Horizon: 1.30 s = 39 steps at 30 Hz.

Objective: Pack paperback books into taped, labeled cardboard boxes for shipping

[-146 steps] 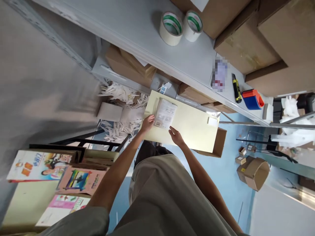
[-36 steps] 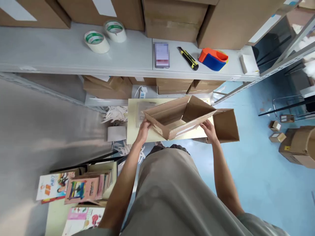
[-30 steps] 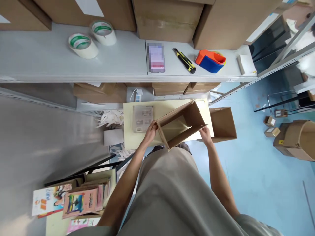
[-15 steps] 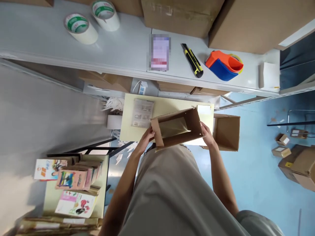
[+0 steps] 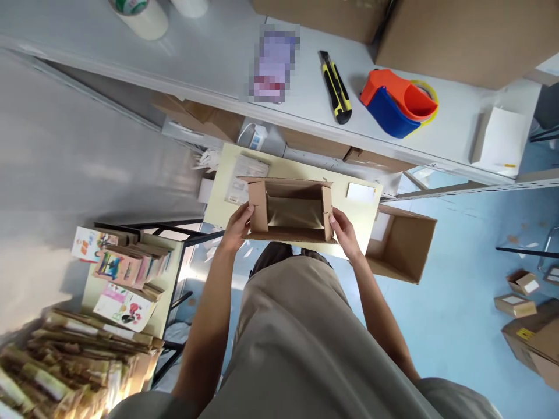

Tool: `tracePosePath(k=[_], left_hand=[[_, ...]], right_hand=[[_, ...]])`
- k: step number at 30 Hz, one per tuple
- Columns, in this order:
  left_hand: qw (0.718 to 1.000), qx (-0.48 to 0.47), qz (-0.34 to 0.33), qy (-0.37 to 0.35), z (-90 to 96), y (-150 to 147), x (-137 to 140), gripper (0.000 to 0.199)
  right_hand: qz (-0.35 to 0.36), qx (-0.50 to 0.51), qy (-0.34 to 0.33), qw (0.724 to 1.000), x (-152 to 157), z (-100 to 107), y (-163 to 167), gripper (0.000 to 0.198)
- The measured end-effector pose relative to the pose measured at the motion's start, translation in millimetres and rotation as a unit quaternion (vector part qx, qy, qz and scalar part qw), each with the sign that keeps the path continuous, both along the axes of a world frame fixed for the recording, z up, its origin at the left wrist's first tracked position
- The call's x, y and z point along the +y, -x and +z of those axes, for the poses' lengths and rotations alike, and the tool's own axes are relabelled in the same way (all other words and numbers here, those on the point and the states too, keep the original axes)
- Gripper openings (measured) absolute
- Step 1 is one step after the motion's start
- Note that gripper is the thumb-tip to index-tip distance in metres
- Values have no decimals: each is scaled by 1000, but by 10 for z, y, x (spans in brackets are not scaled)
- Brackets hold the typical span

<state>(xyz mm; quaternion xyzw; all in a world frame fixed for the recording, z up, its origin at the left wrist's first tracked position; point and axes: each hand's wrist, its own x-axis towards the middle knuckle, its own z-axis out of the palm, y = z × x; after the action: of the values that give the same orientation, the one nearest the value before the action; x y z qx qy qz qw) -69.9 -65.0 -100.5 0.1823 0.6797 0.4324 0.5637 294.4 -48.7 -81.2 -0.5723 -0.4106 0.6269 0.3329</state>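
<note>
A small open cardboard box (image 5: 288, 234) is held in front of my body, over the near edge of the pale yellow table (image 5: 279, 169). Its two short end flaps are folded inward, and I can see through its opening to a pale surface. My left hand (image 5: 238, 226) is closed on the left end of the box. On the right end, my right hand (image 5: 345, 230) grips with the thumb over the flap. A plastic-wrapped flat packet (image 5: 248, 177) lies on the table behind the left side of the box. A white slip (image 5: 361, 192) lies to the right.
On the grey shelf (image 5: 209, 52) rest a utility knife (image 5: 335, 87), an orange and blue tape dispenser (image 5: 395, 103), a blurred-out flat item (image 5: 275, 64) and tape rolls (image 5: 144, 20). An open carton (image 5: 404, 241) stands right of the table. Books (image 5: 126, 265) are stacked at left.
The box has levelled from its tilt and shifted left, and its right end flap now shows folded in. My right hand has moved left with it. The whole view has turned slightly.
</note>
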Motion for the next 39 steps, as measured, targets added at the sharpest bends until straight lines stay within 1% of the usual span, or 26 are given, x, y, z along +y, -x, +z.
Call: tracePosePath(k=[4,9,13,17,20,23,28,30,33,36,38,39], left_hand=[[1000,6,19,4,-7,-42,-10,92],[999,31,-5,-12,38,-138,-4,90],[999,34,-14,-22,72,-192,78,86],[998,41,-35,-42,99,-154,205,78],[995,40,-75,-42,119,-83,327,78],[991,45,-118,-48,114,-28,469,80],[985,43,-155,-67,68,6,672,85],[980,39,-183,-74,61,66,711,87],[967,52,-234,-91,73,288,685,86],[948,74,-291,-104,124,608,559,84],[925,76,-350,-128,184,762,455,83],[914,72,-374,-141,219,794,411,82]], right_hand=[[-4,13,-7,1000,11,-28,7,87],[-21,-1,-3,1000,33,-24,-14,87],[-39,-62,3,997,57,-15,-41,83],[-58,-132,-18,989,54,42,-3,86],[-78,-163,-39,983,30,108,60,83],[-100,-171,-55,979,13,127,125,80],[-119,-192,-39,973,64,53,250,83],[-131,-195,-36,971,98,45,291,82],[-151,-178,-38,972,82,104,285,85],[-167,-169,-68,969,-74,243,171,85],[-149,-150,-83,974,-227,349,71,81],[-127,-131,-83,980,-297,396,30,82]])
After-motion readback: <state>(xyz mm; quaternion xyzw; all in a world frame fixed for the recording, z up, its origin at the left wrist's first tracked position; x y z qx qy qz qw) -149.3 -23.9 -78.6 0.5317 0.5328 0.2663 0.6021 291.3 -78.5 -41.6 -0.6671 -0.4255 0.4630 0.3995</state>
